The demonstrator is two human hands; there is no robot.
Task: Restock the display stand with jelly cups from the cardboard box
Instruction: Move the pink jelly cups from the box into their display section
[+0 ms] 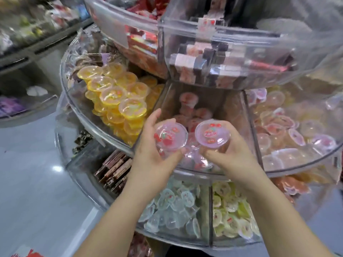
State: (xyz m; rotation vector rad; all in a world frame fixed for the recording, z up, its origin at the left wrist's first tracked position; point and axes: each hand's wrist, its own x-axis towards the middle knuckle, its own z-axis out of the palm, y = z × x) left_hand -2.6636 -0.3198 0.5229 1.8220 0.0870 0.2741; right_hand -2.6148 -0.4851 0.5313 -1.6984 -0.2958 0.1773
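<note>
A clear round tiered display stand [96,127] fills the view. My left hand [152,156] grips a pink jelly cup [171,135] with a red fruit print on its lid. My right hand [235,156] grips a second pink jelly cup [212,134] of the same kind. Both cups are held side by side over the front rim of the middle tier's centre compartment [202,101], which holds a few pink cups at its back and bottom. The cardboard box is out of view.
Yellow jelly cups [118,101] fill the compartment to the left, pale pink and clear cups [289,130] the one to the right. The lower tier holds pale blue cups [174,206], green-yellow cups [230,210] and brown bars [115,167]. The upper tier [213,58] overhangs the centre compartment. Grey floor lies at left.
</note>
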